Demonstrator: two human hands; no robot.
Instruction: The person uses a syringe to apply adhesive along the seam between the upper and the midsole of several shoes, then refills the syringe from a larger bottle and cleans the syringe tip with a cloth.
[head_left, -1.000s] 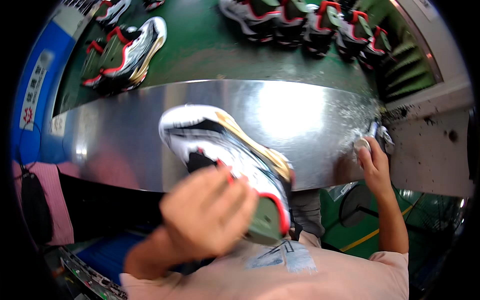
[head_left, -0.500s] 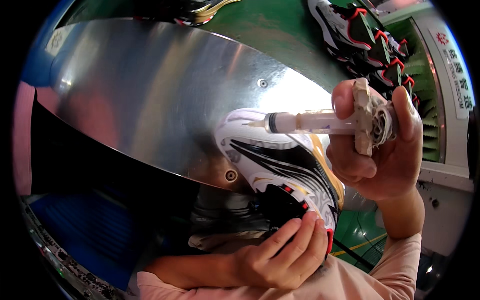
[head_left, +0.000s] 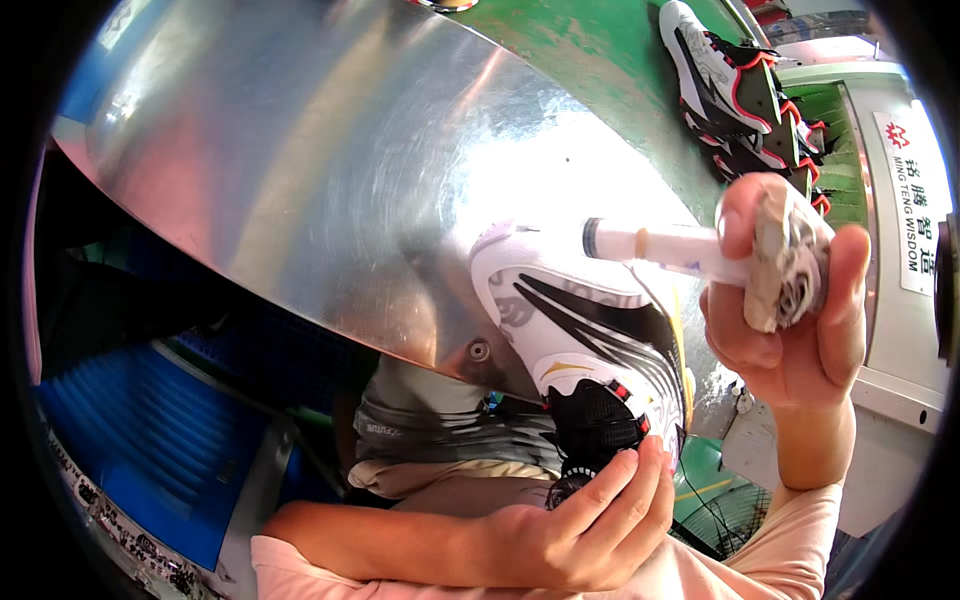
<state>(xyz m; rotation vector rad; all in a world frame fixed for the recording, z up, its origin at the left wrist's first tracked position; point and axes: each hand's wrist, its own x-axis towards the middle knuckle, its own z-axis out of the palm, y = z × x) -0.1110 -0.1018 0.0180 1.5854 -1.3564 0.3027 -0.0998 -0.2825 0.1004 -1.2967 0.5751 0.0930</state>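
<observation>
A white sneaker (head_left: 515, 270) with black stripes, grey print and gold trim is tilted over the metal table's near edge, toe pointing away and left. My left hand (head_left: 590, 525) pinches it near the opening, fingers closed. In my right hand (head_left: 785, 375) is a clear syringe (head_left: 668, 246) with pale content, held about level. Ragged beige wrapping (head_left: 785, 265) surrounds its back end, between my fingers and thumb. The thin needle lies over the sneaker's toe; glare hides whether it touches.
The shiny metal tabletop (head_left: 330, 180) spreads left, with a round bolt (head_left: 479, 349) near its edge. Several similar sneakers (head_left: 715, 80) stand on a green surface at far right. A white machine panel (head_left: 905, 340) is on the right. A person (head_left: 440, 430) sits beyond my left arm; a blue crate (head_left: 150, 440) is lower left.
The view has shifted, so table and far sneakers sit higher and further right, and the picture is brighter. Both hands keep their hold, with the needle still over the toe.
</observation>
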